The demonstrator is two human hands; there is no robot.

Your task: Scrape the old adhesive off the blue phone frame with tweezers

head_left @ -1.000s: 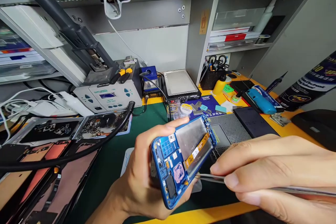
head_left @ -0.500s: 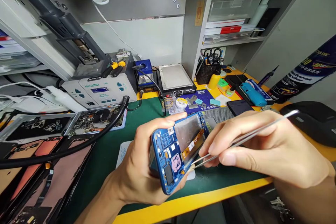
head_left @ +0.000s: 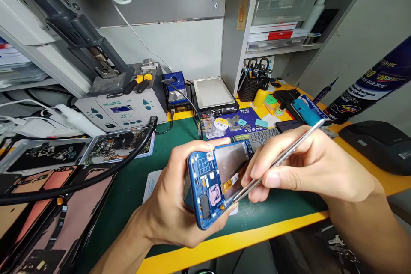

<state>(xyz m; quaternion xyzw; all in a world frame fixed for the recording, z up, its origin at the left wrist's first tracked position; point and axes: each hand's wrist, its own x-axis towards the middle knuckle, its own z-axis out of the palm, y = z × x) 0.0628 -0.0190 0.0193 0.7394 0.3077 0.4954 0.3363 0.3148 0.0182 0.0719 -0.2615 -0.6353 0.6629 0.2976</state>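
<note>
My left hand is wrapped round an opened blue smartphone, holding it tilted above the green mat. The phone's inside faces up, showing a bare silver bay and an orange flex cable with a white label. In my right hand is a pair of metal tweezers, pinched between thumb and fingers. Their tips reach the phone's near lower edge, close to my left fingertips. Whether the tips grip anything is too small to tell. My right fingers hide the phone's right end.
A grey hot-air station stands back left, its black hose crossing the left side. Phone panels lie at the left. A hot plate and a pen holder stand behind; a large spray can is at the right.
The tweezers' rear end has swung left and up, so they stand steeper, and my right hand has shifted slightly left. The phone has moved a little up and right in view.
</note>
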